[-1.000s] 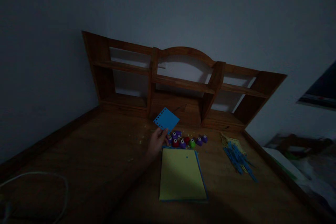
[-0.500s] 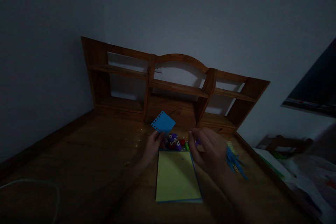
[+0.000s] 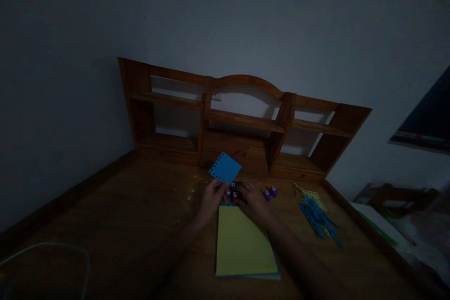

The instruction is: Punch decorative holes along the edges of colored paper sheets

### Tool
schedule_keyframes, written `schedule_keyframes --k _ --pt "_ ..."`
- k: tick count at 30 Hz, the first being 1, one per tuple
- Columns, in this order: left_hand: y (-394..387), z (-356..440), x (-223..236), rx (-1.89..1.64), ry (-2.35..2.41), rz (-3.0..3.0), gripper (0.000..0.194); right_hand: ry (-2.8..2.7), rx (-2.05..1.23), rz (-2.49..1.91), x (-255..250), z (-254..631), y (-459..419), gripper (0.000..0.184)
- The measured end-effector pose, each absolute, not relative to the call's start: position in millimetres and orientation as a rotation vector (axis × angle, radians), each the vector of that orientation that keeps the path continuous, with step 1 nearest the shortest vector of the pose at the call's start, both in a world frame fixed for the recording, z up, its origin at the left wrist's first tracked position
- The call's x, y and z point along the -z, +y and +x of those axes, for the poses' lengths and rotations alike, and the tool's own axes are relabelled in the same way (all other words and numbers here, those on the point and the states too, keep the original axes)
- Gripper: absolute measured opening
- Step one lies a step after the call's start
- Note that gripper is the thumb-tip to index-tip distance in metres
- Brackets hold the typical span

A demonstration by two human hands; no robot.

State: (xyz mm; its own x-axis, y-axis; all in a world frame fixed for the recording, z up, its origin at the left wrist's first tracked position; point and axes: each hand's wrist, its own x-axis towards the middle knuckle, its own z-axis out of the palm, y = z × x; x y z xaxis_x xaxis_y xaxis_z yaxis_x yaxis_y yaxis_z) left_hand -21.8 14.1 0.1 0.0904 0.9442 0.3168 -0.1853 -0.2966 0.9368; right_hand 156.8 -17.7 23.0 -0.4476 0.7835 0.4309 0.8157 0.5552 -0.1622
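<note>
My left hand (image 3: 212, 198) is closed on the lower corner of a blue square of paper (image 3: 225, 168), which has punched holes along its upper left edge. Close beside its fingers is a cluster of small purple and red craft punches with white round tops. My right hand (image 3: 252, 200) curls over that cluster, its thumb and fingers around a red craft punch (image 3: 235, 196); its palm hides other punches. Two purple craft punches (image 3: 270, 193) stand apart, right of that hand. Below both hands lies a yellow sheet (image 3: 244, 241) on top of blue paper.
A wooden shelf unit (image 3: 242, 122) stands at the back against the wall. Blue and yellow paper strips (image 3: 318, 215) lie in a pile on the right. Small paper scraps (image 3: 190, 194) dot the table left of my hands. A white cable (image 3: 59, 243) curves at the lower left.
My right hand has come down and left from above the table onto the craft punches, covering several of them. My left hand still holds the blue paper. The view has shifted slightly.
</note>
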Motion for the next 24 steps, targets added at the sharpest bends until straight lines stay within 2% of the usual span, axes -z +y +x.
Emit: schedule_keyframes --k 7,10,14,19,21,24 --pt "9 -21 -7 -1.388 0.838 1.385 0.031 -2.341 0.148 -1.247 -14 159 -15 0.029" --pt "6 -22 -10 -1.374 0.842 1.406 0.030 -2.216 0.075 -1.266 -20 162 -19 0.023" --pt "3 -22 -11 -1.341 0.851 1.425 0.030 -1.892 -0.219 -1.239 -26 172 -26 0.022" --pt "0 -18 -8 -1.274 0.867 1.442 0.030 -1.402 -0.755 -1.152 -14 176 -35 0.046" --pt "-1 -17 -8 -1.256 0.871 1.453 0.031 -1.307 -0.969 -1.119 -10 173 -37 0.047" --pt "-1 -18 -8 -1.241 0.878 1.482 0.030 -1.219 -1.105 -1.078 -9 169 -39 0.044"
